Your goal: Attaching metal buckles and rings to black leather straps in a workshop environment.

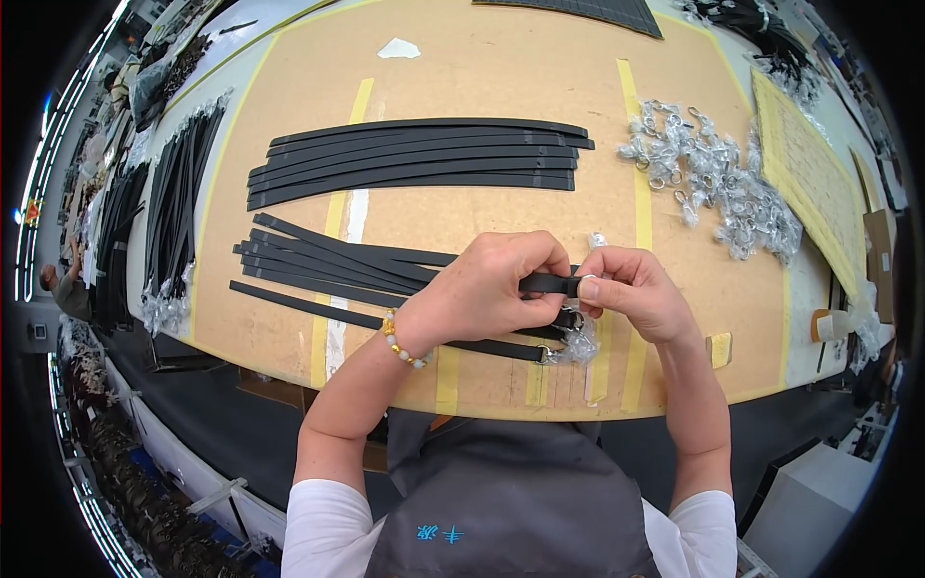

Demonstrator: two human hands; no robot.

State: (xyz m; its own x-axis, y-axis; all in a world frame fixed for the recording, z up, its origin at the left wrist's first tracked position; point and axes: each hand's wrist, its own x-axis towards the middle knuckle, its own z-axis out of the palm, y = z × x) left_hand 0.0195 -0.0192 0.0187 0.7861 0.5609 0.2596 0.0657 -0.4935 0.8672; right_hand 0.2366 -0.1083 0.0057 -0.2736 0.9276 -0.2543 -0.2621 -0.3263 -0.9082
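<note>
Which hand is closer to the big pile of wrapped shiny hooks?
Right. The right hand is below and left of the wrapped hooks; the left hand is farther left.

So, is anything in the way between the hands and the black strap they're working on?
Nothing visible: the left hand and right hand both pinch the black strap. Other black straps lie on the table, not between.

"Lettering, item one?"
"From my remote station I log: apron, dark grey, one; marking, blue, short, two characters."
"Position?"
"On the apron's front, toward my view's lower edge, left of middle."
</note>
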